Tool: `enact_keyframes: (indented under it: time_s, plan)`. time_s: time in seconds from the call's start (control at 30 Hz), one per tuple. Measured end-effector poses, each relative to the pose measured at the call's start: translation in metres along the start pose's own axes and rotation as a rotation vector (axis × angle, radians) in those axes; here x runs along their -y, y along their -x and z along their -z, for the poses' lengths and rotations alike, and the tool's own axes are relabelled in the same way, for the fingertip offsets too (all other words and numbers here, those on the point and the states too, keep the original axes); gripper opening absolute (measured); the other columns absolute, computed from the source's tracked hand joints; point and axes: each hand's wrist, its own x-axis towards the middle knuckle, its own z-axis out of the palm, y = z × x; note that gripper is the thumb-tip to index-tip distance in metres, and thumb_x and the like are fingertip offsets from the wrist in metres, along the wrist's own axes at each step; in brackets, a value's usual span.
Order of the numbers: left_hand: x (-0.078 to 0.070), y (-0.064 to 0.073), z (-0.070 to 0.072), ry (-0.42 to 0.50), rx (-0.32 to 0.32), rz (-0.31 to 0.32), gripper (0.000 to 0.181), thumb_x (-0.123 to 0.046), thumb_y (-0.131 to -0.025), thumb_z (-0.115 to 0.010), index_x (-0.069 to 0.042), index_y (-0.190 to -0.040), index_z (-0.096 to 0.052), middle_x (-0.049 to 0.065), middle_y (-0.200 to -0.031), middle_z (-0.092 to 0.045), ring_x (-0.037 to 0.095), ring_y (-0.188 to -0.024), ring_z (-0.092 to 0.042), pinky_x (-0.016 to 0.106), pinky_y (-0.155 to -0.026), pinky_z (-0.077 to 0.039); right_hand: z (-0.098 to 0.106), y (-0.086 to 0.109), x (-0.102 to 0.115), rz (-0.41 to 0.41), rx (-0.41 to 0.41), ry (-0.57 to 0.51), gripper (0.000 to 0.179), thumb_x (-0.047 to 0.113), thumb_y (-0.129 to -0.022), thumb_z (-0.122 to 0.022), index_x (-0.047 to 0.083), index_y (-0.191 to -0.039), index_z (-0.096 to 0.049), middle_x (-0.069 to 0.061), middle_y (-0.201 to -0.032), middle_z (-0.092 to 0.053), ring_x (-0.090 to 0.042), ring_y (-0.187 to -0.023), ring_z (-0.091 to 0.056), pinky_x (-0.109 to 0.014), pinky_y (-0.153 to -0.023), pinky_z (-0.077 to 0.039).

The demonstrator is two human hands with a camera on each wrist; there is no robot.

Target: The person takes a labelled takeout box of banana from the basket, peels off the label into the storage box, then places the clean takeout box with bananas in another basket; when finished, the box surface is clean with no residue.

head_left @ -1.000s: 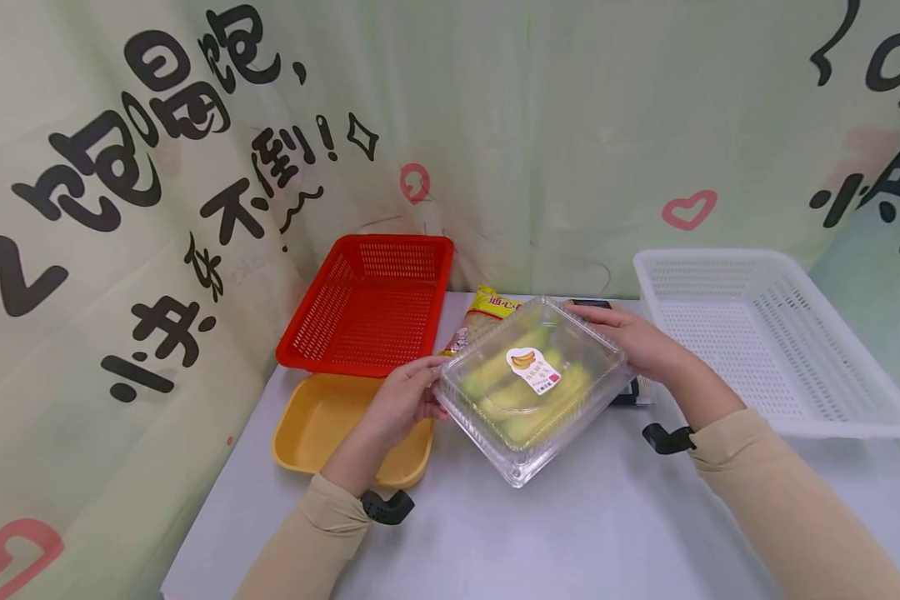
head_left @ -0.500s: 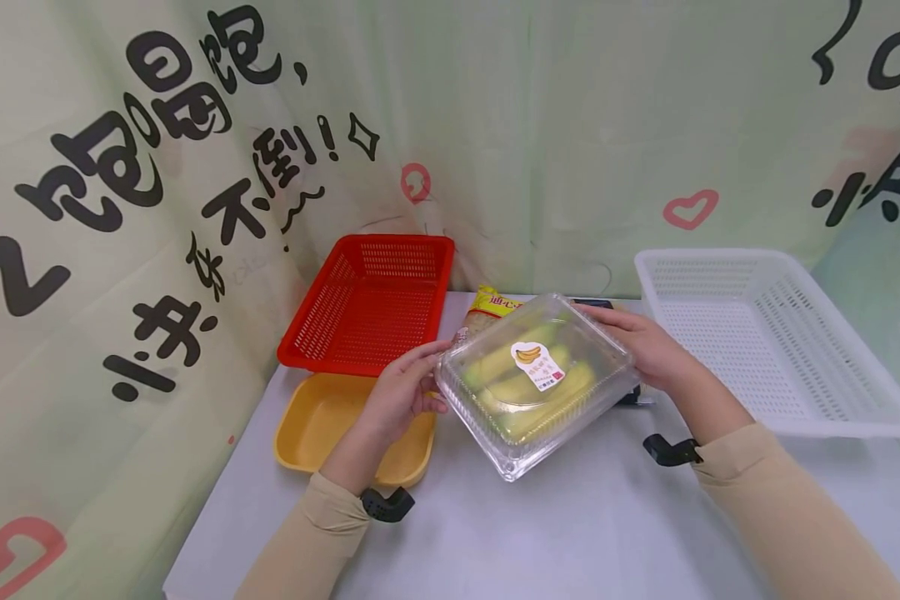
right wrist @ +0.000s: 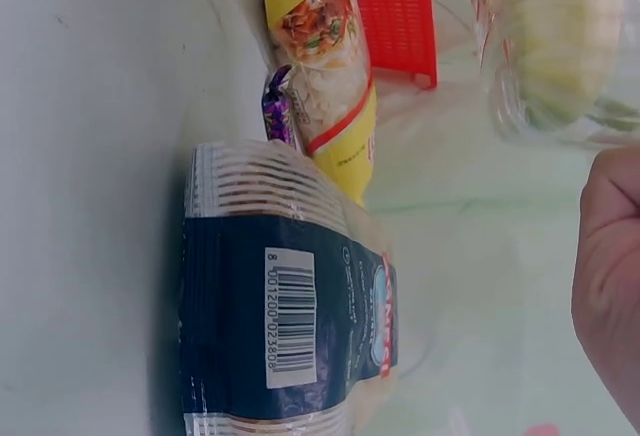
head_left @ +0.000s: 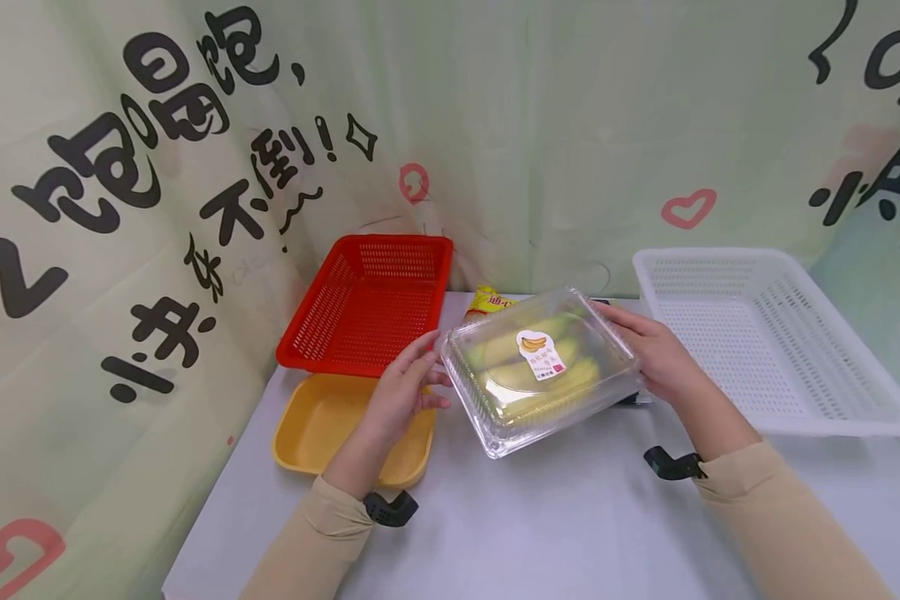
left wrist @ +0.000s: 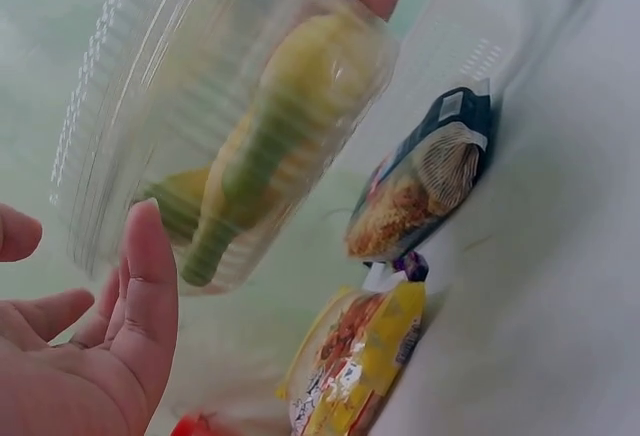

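Observation:
A clear plastic container of bananas (head_left: 543, 354) with a banana label on its lid is held up, tilted, above the table. My right hand (head_left: 658, 354) grips its right side. At its left edge is my left hand (head_left: 405, 392), its thumb and fingers spread. In the left wrist view the fingers (left wrist: 150, 306) overlap the container (left wrist: 270, 126), and I cannot tell whether they touch it. Behind the container lie a yellow-ended food bag (head_left: 487, 302) and a dark blue package with a barcode (right wrist: 290, 306), both largely hidden in the head view.
A red perforated basket (head_left: 375, 312) stands at the back left, with a yellow tub (head_left: 322, 425) in front of it. On the right is a white perforated basket (head_left: 765, 333). A small purple wrapped item (right wrist: 278, 106) lies between the two packages. A printed curtain (head_left: 555, 150) hangs behind.
The banana container has shifted slightly up and to the right and turned with my right hand. My left fingers have loosened from its left edge.

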Motion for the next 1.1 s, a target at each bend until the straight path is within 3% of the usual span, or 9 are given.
enact_keyframes:
  time_s: [0.27, 0.4, 0.5, 0.63, 0.9, 1.0, 1.1]
  plan:
    - [0.005, -0.001, -0.007, -0.034, -0.013, -0.047, 0.046, -0.028, -0.102, -0.050, -0.038, -0.147, -0.042, 0.009, -0.126, -0.055, 0.030, -0.100, -0.063, 0.032, -0.072, -0.061, -0.008, 0.011, -0.006, 0.031, -0.135, -0.050, 0.052, 0.039, -0.099, -0.057, 0.027, -0.148, -0.047, 0.005, -0.145, -0.047, 0.002, -0.100, -0.060, -0.016, -0.077, -0.055]
    - [0.008, -0.002, -0.012, -0.041, -0.011, -0.051, 0.050, -0.027, -0.102, -0.050, -0.038, -0.149, -0.038, 0.008, -0.129, -0.052, 0.024, -0.092, -0.061, 0.029, -0.068, -0.059, -0.015, 0.019, -0.005, 0.012, -0.185, -0.079, 0.051, 0.038, -0.099, -0.056, 0.029, -0.149, -0.045, 0.003, -0.158, -0.036, 0.000, -0.107, -0.056, -0.014, -0.078, -0.054]
    - [0.010, -0.002, -0.015, -0.059, -0.014, -0.044, 0.052, -0.029, -0.102, -0.051, -0.037, -0.151, -0.036, 0.008, -0.130, -0.052, 0.020, -0.087, -0.060, 0.028, -0.066, -0.058, -0.021, 0.025, -0.005, 0.019, -0.215, -0.075, 0.049, 0.035, -0.102, -0.052, 0.029, -0.150, -0.044, 0.004, -0.163, -0.027, -0.003, -0.122, -0.050, -0.012, -0.081, -0.052]
    - [0.011, -0.003, -0.020, -0.089, -0.032, -0.047, 0.053, -0.032, -0.101, -0.051, -0.042, -0.150, -0.035, 0.006, -0.131, -0.052, 0.021, -0.088, -0.060, 0.028, -0.068, -0.057, -0.029, 0.032, -0.005, 0.041, -0.257, -0.115, 0.047, 0.031, -0.103, -0.050, 0.028, -0.149, -0.045, 0.004, -0.163, -0.028, -0.010, -0.134, -0.044, -0.010, -0.084, -0.052]
    - [0.009, -0.004, -0.025, -0.112, -0.053, -0.077, 0.048, -0.035, -0.102, -0.049, -0.047, -0.147, -0.038, 0.004, -0.134, -0.050, 0.022, -0.092, -0.057, 0.030, -0.071, -0.054, -0.039, 0.041, -0.007, 0.046, -0.318, -0.235, 0.045, 0.027, -0.103, -0.051, 0.027, -0.147, -0.048, -0.002, -0.162, -0.030, 0.001, -0.111, -0.055, -0.013, -0.080, -0.054]
    - [0.009, -0.005, -0.027, -0.098, -0.053, -0.084, 0.045, -0.036, -0.103, -0.048, -0.047, -0.145, -0.041, 0.002, -0.140, -0.049, 0.021, -0.101, -0.059, 0.033, -0.077, -0.055, -0.043, 0.043, -0.009, 0.054, -0.333, -0.247, 0.045, 0.023, -0.104, -0.049, 0.025, -0.148, -0.047, -0.002, -0.163, -0.029, -0.003, -0.121, -0.052, -0.011, -0.082, -0.053]
    - [0.008, -0.006, -0.029, -0.080, -0.065, -0.099, 0.041, -0.035, -0.104, -0.045, -0.047, -0.143, -0.045, -0.005, -0.150, -0.044, 0.023, -0.119, -0.058, 0.041, -0.092, -0.055, -0.048, 0.045, -0.011, 0.062, -0.341, -0.260, 0.045, 0.020, -0.104, -0.047, 0.024, -0.149, -0.045, 0.000, -0.163, -0.027, -0.014, -0.138, -0.042, -0.010, -0.084, -0.052]
